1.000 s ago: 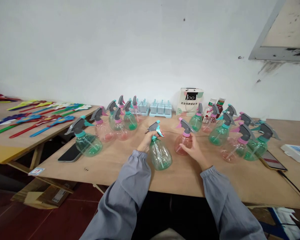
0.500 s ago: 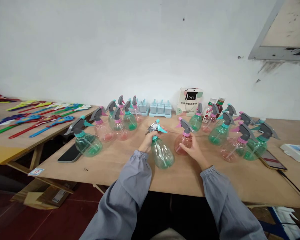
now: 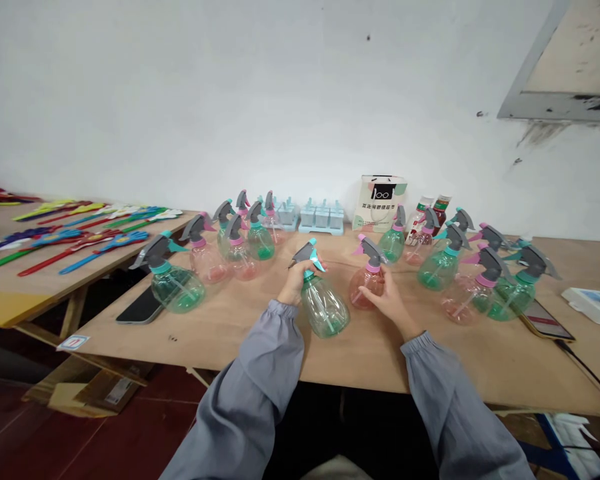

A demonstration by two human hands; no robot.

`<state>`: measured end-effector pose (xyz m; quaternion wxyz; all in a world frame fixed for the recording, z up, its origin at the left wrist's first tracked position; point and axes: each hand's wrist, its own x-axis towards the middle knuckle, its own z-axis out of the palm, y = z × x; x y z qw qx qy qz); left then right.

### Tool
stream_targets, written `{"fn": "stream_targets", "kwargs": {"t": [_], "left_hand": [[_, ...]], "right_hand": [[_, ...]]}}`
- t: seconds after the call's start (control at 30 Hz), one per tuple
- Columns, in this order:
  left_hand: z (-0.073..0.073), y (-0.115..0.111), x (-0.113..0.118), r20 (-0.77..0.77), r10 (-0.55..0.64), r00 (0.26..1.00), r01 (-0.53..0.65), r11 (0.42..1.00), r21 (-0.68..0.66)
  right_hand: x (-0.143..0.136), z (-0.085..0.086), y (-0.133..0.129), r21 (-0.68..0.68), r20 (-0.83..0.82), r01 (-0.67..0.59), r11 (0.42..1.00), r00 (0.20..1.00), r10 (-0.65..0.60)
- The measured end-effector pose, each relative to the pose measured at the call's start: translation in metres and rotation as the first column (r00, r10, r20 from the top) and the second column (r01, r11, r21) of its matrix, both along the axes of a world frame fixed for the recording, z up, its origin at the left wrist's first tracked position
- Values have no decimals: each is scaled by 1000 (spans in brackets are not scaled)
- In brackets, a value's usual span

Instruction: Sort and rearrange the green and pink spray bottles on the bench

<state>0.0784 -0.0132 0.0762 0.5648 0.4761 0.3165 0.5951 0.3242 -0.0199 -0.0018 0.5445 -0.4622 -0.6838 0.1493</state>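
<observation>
Fingers of my left hand (image 3: 294, 283) wrap the neck of a clear green spray bottle (image 3: 325, 310) with a grey and turquoise trigger head; the bottle leans a little. My right hand (image 3: 387, 297) grips the side of a pink spray bottle (image 3: 363, 288) with a grey and pink head, which sits on the table. To the left stands another green spray bottle (image 3: 177, 290), with a group of several green and pink ones behind it. On the right, a pink spray bottle (image 3: 466, 303) and a green spray bottle (image 3: 436, 268) stand among several more.
Pale blue ice-pop moulds (image 3: 322, 217), a paper gift bag (image 3: 380, 203) and two small bottles (image 3: 441, 208) line the wall. Phones lie at left (image 3: 139, 308) and right (image 3: 547, 321), the right one with a cable. Colourful hand-shaped sticks (image 3: 105, 252) cover the left table.
The trigger head of the green bottle in my left hand has turned slightly, and its turquoise trigger now sits closer to my fingers. My right hand and the pink bottle have hardly moved.
</observation>
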Motion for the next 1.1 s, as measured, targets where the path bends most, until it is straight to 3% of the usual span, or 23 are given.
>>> {"fn": "stream_targets", "kwargs": {"t": [0.1,0.23,0.4,0.57,0.73,0.8,0.87,0.97,1.03,1.1], "left_hand": [[2,-2,0,26,-60,998,60,998,6],[4,-5,2,66,-59,996,57,998,41],[4,-6,-1,9,-69,998,69,997,25],[7,-9,-1,17,-47,999,44,987,153],[19,-24,-39,-237,78,968,-8,959,284],[22,-31,-68,-298,228,927,-135,944,302],[23,-35,-100,-342,438,831,-347,889,298],[18,-36,-143,-335,716,612,-647,697,309],[13,-32,-166,-307,804,508,-740,591,322],[7,-27,-184,-296,836,462,-773,544,327]], "right_hand": [[-1,0,0,8,-2,-8,1000,1000,8],[-1,-1,1,27,-2,-11,1000,1000,12],[-1,-1,2,18,-2,-16,1000,1000,16],[-2,2,0,37,-1,-16,999,1000,16],[-2,3,-1,46,9,-28,999,1000,28],[-2,3,0,48,17,-29,998,999,28],[-1,2,0,43,18,-26,999,1000,25],[-1,1,1,25,8,-15,1000,1000,14],[-1,0,2,19,2,-12,1000,1000,12],[-1,0,2,21,-1,-18,1000,1000,18]]}}
